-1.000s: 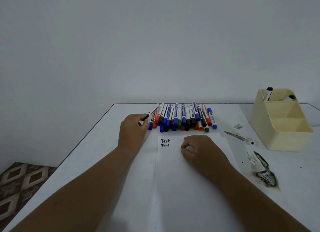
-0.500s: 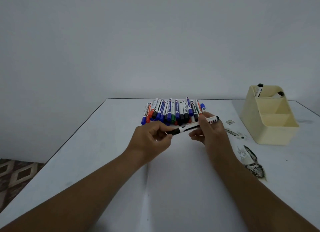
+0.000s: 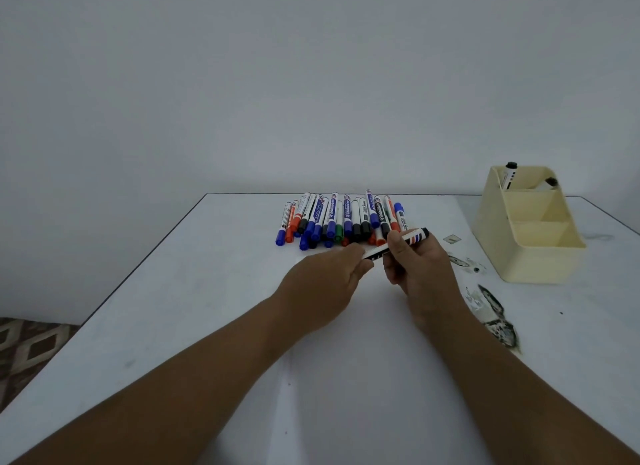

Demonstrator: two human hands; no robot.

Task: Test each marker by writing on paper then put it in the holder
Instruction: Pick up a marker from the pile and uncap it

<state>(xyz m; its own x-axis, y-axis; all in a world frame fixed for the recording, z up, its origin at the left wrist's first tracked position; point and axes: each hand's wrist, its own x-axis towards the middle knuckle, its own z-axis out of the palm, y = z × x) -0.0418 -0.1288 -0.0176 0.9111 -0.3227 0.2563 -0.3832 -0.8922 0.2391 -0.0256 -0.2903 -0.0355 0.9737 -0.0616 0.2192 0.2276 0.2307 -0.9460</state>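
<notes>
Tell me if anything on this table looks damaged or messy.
Yes. The white table's surface is peeled and black-stained right of the white paper sheet, in front of the cream plastic holder, with smaller chipped patches nearby.

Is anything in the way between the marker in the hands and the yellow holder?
Nothing visible blocks it. The marker, gripped by both the left hand and right hand, has only flat scraps lying on the table between it and the holder.

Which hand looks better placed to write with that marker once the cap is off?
Probably the right hand: it grips the marker by its barrel, above the paper. The left hand only holds the cap end.
</notes>
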